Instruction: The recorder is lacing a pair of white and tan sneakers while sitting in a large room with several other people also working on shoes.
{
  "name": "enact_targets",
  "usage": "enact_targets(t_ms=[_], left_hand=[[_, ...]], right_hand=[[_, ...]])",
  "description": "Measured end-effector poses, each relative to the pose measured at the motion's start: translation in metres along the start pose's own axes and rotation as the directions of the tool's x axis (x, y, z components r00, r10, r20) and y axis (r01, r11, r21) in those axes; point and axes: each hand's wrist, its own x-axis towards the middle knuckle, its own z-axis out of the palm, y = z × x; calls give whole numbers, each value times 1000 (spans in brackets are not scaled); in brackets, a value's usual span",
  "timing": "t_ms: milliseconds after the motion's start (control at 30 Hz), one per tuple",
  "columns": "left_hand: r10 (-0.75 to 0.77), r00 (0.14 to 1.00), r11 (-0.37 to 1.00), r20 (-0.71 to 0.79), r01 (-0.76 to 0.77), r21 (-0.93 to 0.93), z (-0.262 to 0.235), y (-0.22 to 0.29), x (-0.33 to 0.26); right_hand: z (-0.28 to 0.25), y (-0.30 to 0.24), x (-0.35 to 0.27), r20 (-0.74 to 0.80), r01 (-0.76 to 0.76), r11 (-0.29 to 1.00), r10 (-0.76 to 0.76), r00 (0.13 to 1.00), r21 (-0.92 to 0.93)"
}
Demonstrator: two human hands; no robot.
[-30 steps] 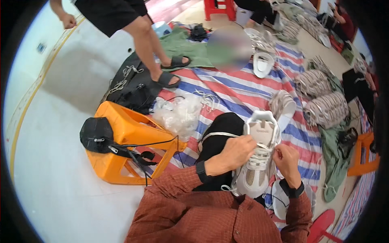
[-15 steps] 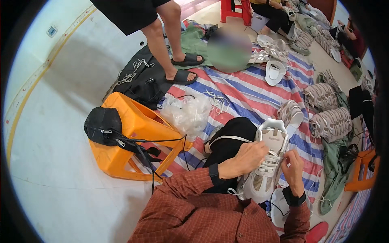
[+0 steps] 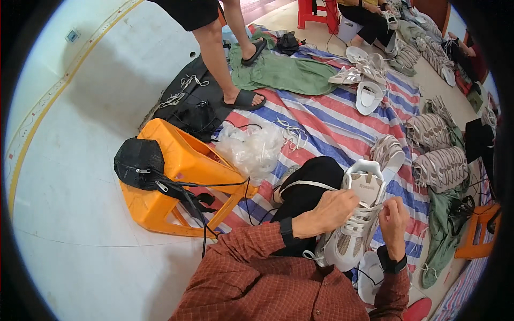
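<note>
Fingers (image 3: 349, 199) of both hands hide the sneaker's (image 3: 354, 224) laces.

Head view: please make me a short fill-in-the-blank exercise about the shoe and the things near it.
1. Both hands, the left hand and the right hand, work on the white ____ of the shoe.
2. The tipped-over stool is ____ in colour.
3. A ____ cap rests on the stool.

Missing words: laces; orange; black

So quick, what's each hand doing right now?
Left hand: closed, pinching the white laces of the grey-and-white mesh sneaker.
Right hand: closed on the same laces.
</note>
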Motion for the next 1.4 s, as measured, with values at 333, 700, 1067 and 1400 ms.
enact_targets(t_ms=[333, 700, 1067, 1400], left_hand=[[-33, 989, 993, 147, 16, 116, 0, -1, 2], [-70, 980, 997, 184, 71, 0, -13, 13, 15], [-112, 966, 990, 233, 129, -62, -10, 8, 14], [-88, 979, 995, 183, 95, -34, -4, 7, 10]], right_hand=[[15, 5, 13, -122, -87, 977, 112, 986, 192], [-13, 11, -10, -80, -91, 914, 134, 988, 396], [-2, -7, -6, 74, 77, 973, -95, 993, 216], [-3, -18, -2, 222, 77, 989, -47, 974, -127]])
